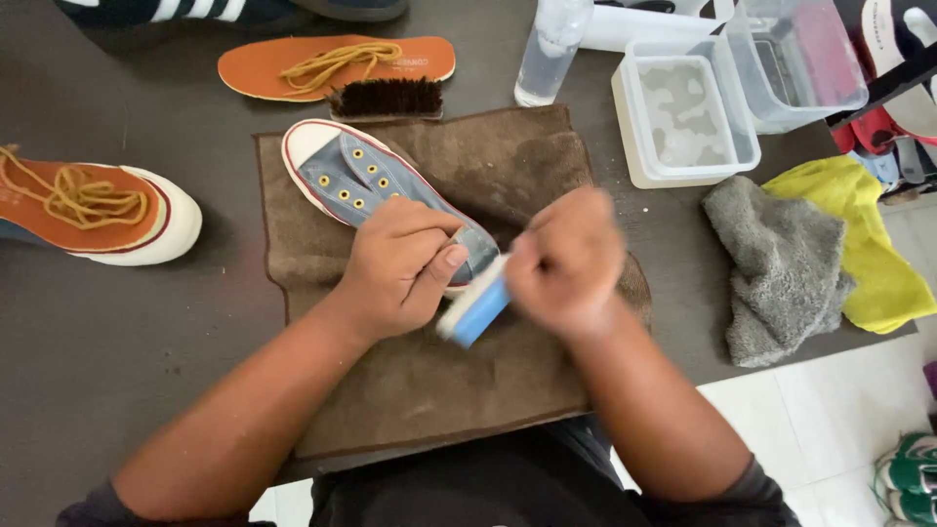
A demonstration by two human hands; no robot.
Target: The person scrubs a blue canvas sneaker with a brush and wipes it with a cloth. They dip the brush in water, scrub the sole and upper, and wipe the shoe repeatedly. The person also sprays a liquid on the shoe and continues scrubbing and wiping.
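A blue-grey canvas sneaker (353, 176) with a white toe cap and no laces lies on a brown towel (508, 161) in the middle of the dark table. My left hand (400, 265) grips the sneaker's heel end and holds it down. My right hand (566, 259), blurred by motion, is closed around a blue-and-white brush (475, 310) that sits against the shoe's heel side, right beside my left thumb.
A second sneaker (146, 229) with an orange insole and tan laces lies at the left. Behind the towel are an orange insole (264, 66), a dark bristle brush (386, 98), a spray bottle (551, 49) and clear tubs (683, 117). Grey (781, 263) and yellow (878, 263) cloths lie right.
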